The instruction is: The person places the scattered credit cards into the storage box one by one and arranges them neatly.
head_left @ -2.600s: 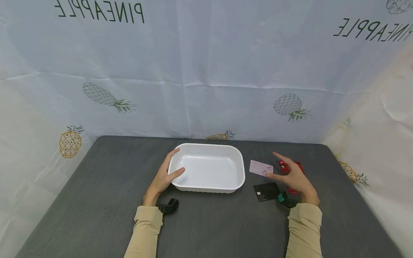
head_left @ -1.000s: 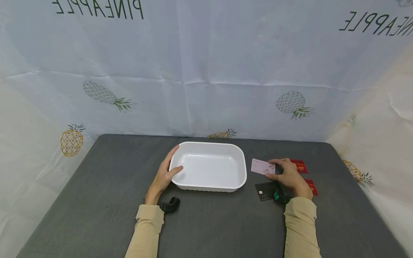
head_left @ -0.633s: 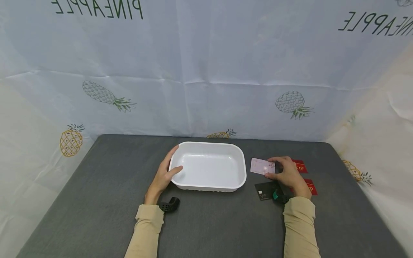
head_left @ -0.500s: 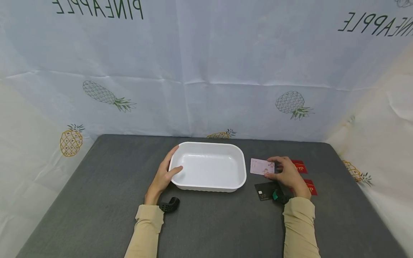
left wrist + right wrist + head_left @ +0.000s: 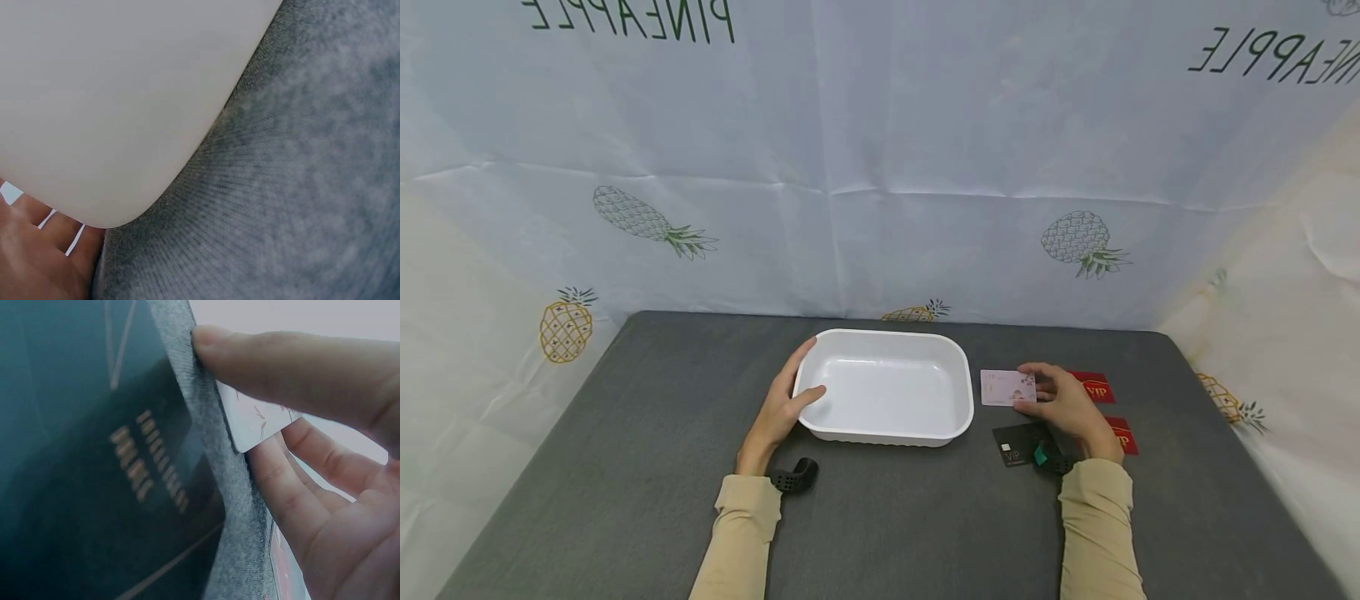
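Observation:
My left hand [image 5: 781,410] grips the left end of a white plastic tray [image 5: 883,392], thumb over the rim and fingers along the outside. In the left wrist view the tray's wall [image 5: 119,112] fills much of the picture, with the fingers [image 5: 53,231] partly hidden behind it. To the tray's right, my right hand [image 5: 1070,410] pinches the right end of a pink patterned card [image 5: 1006,388] between thumb and fingers. The right wrist view shows the thumb [image 5: 269,365] along one edge of that card [image 5: 256,422], whose right end is partly covered.
A black VIP card [image 5: 1017,444] lies just below the right hand, partly under the wrist strap. Two red VIP cards [image 5: 1096,388] lie to the hand's right, partly hidden by it. The grey table's back edge meets a pineapple-print curtain [image 5: 880,167].
My right hand has come in from the right and its fingers have closed on the pink card. The card has shifted slightly left and turned straighter. Left hand and tray stay put.

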The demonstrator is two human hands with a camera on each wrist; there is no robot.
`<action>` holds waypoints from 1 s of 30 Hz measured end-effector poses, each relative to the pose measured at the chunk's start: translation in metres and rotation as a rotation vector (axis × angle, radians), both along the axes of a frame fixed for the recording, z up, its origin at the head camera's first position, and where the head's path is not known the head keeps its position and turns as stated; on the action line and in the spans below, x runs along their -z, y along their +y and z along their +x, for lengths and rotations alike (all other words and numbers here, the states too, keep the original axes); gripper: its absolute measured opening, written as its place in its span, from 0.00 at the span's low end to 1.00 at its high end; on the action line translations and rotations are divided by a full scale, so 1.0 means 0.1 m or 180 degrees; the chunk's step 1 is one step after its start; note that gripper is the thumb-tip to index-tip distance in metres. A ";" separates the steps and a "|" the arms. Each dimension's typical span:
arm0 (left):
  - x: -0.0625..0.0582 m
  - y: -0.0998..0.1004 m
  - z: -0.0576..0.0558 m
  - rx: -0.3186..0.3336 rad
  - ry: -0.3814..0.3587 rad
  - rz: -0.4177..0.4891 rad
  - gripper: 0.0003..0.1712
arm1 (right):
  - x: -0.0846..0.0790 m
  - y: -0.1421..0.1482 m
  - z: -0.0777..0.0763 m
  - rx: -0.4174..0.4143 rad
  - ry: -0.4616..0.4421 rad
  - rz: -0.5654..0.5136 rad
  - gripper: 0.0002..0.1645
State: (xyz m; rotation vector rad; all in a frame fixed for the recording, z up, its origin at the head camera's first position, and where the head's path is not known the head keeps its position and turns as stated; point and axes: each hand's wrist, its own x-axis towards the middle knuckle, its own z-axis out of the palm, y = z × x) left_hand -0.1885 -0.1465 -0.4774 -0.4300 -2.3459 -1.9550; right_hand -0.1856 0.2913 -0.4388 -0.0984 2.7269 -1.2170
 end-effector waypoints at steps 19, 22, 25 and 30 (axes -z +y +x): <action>-0.01 0.01 -0.01 -0.0011 0.0047 -0.0029 0.45 | 0.02 0.04 -0.03 0.0006 -0.0166 0.0121 0.44; -0.01 0.01 -0.01 -0.0002 0.0059 -0.0011 0.45 | 0.02 0.04 -0.03 -0.0021 -0.0019 0.0219 0.43; -0.01 0.01 -0.01 0.0002 0.0063 0.0018 0.45 | 0.01 0.04 -0.04 -0.0020 0.0122 0.0280 0.41; -0.01 0.01 -0.01 0.0008 0.0074 0.0016 0.45 | -0.03 0.04 -0.02 -0.0007 0.0265 0.0268 0.39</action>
